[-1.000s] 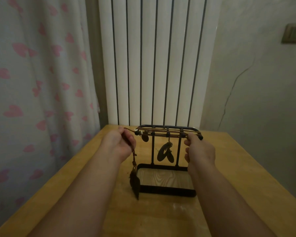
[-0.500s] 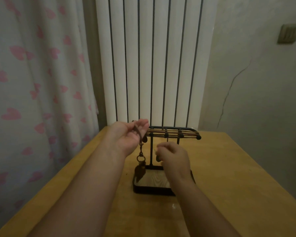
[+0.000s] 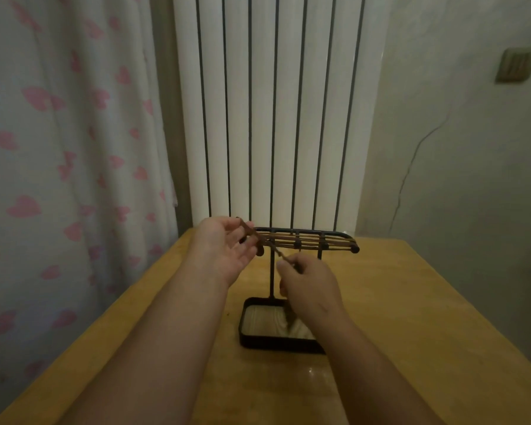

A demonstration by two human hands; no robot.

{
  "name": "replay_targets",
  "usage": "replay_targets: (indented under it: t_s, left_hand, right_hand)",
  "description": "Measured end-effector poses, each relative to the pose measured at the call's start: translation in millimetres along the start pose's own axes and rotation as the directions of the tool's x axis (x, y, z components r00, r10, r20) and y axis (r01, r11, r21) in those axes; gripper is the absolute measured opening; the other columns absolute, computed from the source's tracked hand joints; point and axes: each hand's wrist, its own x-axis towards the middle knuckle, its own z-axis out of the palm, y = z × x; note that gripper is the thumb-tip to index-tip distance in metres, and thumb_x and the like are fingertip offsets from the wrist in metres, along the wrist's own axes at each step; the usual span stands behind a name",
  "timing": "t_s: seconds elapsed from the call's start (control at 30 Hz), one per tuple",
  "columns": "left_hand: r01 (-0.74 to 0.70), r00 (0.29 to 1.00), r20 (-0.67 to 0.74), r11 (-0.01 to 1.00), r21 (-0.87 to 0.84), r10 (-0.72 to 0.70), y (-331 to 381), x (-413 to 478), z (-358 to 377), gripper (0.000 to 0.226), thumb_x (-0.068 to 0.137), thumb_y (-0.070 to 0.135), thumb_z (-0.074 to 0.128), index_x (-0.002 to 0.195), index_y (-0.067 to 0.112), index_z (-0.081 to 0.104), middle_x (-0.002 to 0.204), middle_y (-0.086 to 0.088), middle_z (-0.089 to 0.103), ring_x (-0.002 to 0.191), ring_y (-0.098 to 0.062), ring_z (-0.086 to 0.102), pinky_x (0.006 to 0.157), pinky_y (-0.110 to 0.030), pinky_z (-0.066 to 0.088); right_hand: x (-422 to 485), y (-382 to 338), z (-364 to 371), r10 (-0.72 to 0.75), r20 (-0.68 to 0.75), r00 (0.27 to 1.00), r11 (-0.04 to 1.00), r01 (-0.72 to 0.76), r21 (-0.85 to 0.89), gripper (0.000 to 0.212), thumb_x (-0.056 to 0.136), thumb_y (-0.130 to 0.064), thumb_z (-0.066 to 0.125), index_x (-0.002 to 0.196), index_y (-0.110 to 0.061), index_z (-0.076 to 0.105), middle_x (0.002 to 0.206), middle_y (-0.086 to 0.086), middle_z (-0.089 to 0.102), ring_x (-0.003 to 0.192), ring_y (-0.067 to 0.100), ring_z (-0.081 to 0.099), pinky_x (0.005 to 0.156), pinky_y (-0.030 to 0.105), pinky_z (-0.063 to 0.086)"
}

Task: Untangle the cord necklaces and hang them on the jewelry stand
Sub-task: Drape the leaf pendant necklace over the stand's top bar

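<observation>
Two hands work one cord necklace (image 3: 273, 250) at this step: untangling is in progress, and this piece is not yet hung. My left hand (image 3: 224, 250) is raised with the palm turned inward and appears to nip one end of the cord between thumb and forefinger, just beside the left end of the jewelry stand (image 3: 270, 277). My right hand (image 3: 310, 286) pinches the same cord lower down, in front of the stand's post. Between the two grips the cord runs taut and diagonal past the near corner of the top rail (image 3: 319, 240) — whether it touches the rail I cannot tell. It is thin and brown; a dark pendant (image 3: 288, 320) appears to hang below my right hand, over the base tray (image 3: 258, 342). Other brown cords (image 3: 307, 244) lie lengthwise along the rail. Next move, as I judge it: work the strand free of its neighbours, lift it over the rail end, and lower it so the pendant hangs clear.
</observation>
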Motion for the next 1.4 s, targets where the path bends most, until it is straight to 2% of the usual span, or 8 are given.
replay_targets:
  t_s: [0.07,0.17,0.3,0.4,0.6,0.77,1.1,1.4]
  left_hand:
    - [-0.021,0.988,-0.147,0.975,0.219,0.054,-1.6,-0.6,1.8,0.023,0.090,0.018,0.060,0.109,0.007,0.066,0.113,-0.011,0.067,0.088,-0.019,0.056,0.071,-0.036,0.049]
    - [0.016,0.969,-0.232,0.910,0.414,0.089,1.1,1.2,13.6,0.036,0.092,0.018,0.062,0.125,0.004,0.058,0.120,-0.015,0.056,0.117,-0.029,0.053,0.099,-0.040,0.048]
    - [-0.130,0.949,-0.155,0.785,0.606,0.276,-8.4,5.6,18.5,0.032,0.098,0.012,0.052,0.129,0.014,0.061,0.095,-0.003,0.050,0.075,-0.013,0.045,0.065,-0.024,0.043]
    - [-0.364,0.839,-0.033,0.605,0.708,0.544,-27.7,7.0,4.3,0.028,0.099,0.010,0.052,0.122,0.016,0.067,0.117,-0.002,0.063,0.081,-0.005,0.047,0.060,-0.015,0.034]
    - [-0.450,0.701,0.079,0.353,0.821,0.709,-41.9,10.1,-2.2,0.024,0.099,0.009,0.053,0.113,0.015,0.071,0.109,-0.002,0.068,0.092,-0.008,0.055,0.060,-0.010,0.032]
    - [-0.485,0.652,0.090,0.323,0.812,0.753,-45.8,13.2,-3.2,0.023,0.097,0.007,0.055,0.116,0.015,0.065,0.110,0.000,0.065,0.092,-0.007,0.054,0.060,-0.008,0.032]
    - [-0.475,0.628,0.043,0.339,0.812,0.777,-55.3,16.9,-0.9,0.024,0.098,0.009,0.053,0.114,0.014,0.069,0.112,-0.003,0.064,0.091,-0.007,0.052,0.062,-0.008,0.032]
    - [-0.461,0.641,0.049,0.332,0.823,0.766,-52.5,16.3,-1.6,0.023,0.098,0.009,0.053,0.114,0.012,0.069,0.113,-0.004,0.063,0.091,-0.007,0.050,0.057,-0.008,0.032]
  right_hand:
    - [5.1,-2.7,-11.8,-0.007,-0.040,0.999,0.999,0.009,0.049,0.012,0.098,-0.032,0.051,0.095,-0.027,0.062,0.085,-0.002,0.064,0.079,0.013,0.062,0.072,0.034,0.058]
    - [13.8,-6.7,-26.8,-0.050,-0.104,0.993,0.999,0.049,-0.006,0.015,0.098,-0.031,0.050,0.102,-0.024,0.063,0.084,-0.004,0.062,0.074,0.009,0.059,0.064,0.027,0.052]
    - [23.7,-8.6,-43.6,-0.142,-0.192,0.971,0.967,0.094,-0.239,0.009,0.097,-0.030,0.055,0.103,-0.028,0.061,0.090,-0.011,0.059,0.078,0.003,0.055,0.061,0.019,0.042]
    - [31.0,-11.2,-56.3,-0.208,-0.240,0.948,0.915,0.101,-0.392,0.013,0.094,-0.031,0.059,0.106,-0.028,0.063,0.101,-0.008,0.062,0.087,0.007,0.055,0.069,0.024,0.044]
    - [44.2,-7.9,-87.2,-0.251,-0.252,0.935,0.860,0.096,-0.501,0.024,0.094,-0.028,0.060,0.116,-0.023,0.068,0.112,-0.002,0.065,0.091,0.009,0.051,0.073,0.027,0.039]
    - [49.3,3.7,-97.7,-0.134,-0.235,0.963,0.929,0.040,-0.367,0.026,0.096,-0.019,0.058,0.121,-0.020,0.063,0.114,0.003,0.065,0.095,0.013,0.055,0.082,0.033,0.050]
    - [49.0,23.7,-100.3,-0.036,-0.324,0.945,0.996,0.007,-0.092,0.020,0.095,-0.017,0.058,0.112,-0.019,0.070,0.098,-0.003,0.066,0.086,0.012,0.061,0.072,0.027,0.049]
    - [41.9,36.5,-110.2,0.227,-0.237,0.945,0.932,-0.140,0.335,0.021,0.096,-0.018,0.057,0.113,-0.013,0.068,0.092,0.008,0.067,0.078,0.018,0.060,0.062,0.028,0.046]
